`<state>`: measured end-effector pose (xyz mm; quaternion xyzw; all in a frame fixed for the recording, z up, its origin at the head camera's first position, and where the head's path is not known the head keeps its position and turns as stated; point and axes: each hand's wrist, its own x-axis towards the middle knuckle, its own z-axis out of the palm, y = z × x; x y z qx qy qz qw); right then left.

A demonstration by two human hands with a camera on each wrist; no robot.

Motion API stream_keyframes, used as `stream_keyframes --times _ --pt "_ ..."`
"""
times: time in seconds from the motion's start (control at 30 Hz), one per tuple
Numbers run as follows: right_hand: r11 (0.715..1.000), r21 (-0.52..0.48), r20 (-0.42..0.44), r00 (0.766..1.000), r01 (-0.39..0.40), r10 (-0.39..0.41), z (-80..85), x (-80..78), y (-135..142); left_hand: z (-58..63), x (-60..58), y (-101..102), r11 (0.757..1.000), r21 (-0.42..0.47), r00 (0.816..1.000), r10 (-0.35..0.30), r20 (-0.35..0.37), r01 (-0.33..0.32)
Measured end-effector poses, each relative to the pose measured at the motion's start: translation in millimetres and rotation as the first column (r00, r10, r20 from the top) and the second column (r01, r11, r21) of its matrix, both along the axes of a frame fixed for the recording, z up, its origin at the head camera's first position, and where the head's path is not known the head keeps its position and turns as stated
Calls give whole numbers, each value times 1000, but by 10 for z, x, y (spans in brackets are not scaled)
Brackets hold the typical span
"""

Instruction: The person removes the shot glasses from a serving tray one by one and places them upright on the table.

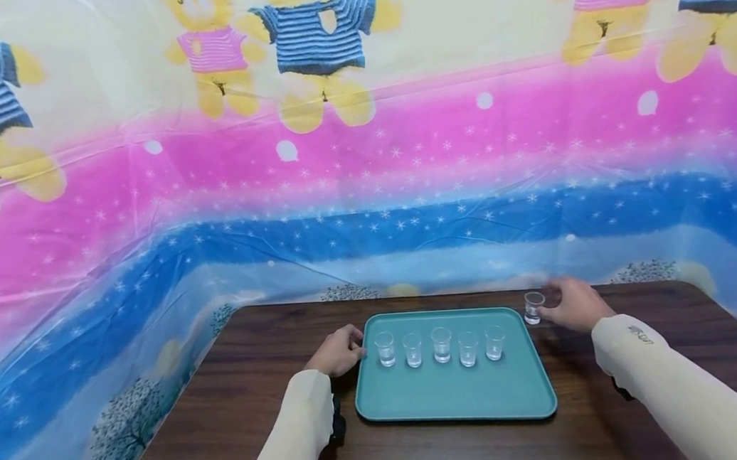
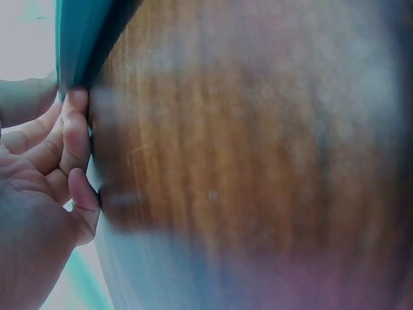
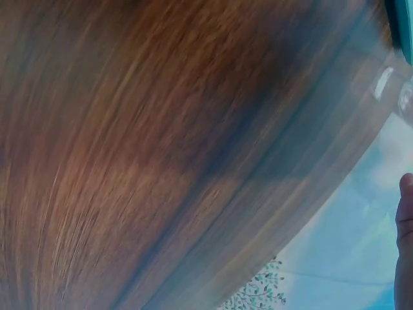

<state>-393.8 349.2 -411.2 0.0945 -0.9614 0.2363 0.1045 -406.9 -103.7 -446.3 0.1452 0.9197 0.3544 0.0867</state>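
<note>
The glass (image 1: pixel 533 309) is upright just outside the far right corner of the tray (image 1: pixel 451 399), seemingly on the worktop (image 1: pixel 253 409). I'd expect it light, stiff, slick and easily chipped, so I'd take it softly by its sides. My right grip (image 1: pixel 576 307) is beside it, digits parted, and looks released. My left grip (image 1: pixel 336 351) touches the tray's left edge; whether it pinches I cannot tell. Five glasses (image 1: pixel 441 346) line the tray, and its edge stands between them and mine
</note>
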Motion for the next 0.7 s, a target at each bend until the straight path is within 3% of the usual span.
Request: stream_keyframes --times 0.23,0.7 --pt "997 -60 11 999 -45 46 81 104 -5 20 -3 0 1000 -11 1000 -14 -15 14" --pt "970 4 27 970 -242 242 60 348 -604 32 25 30 1000 -18 1000 -3 -22 3"
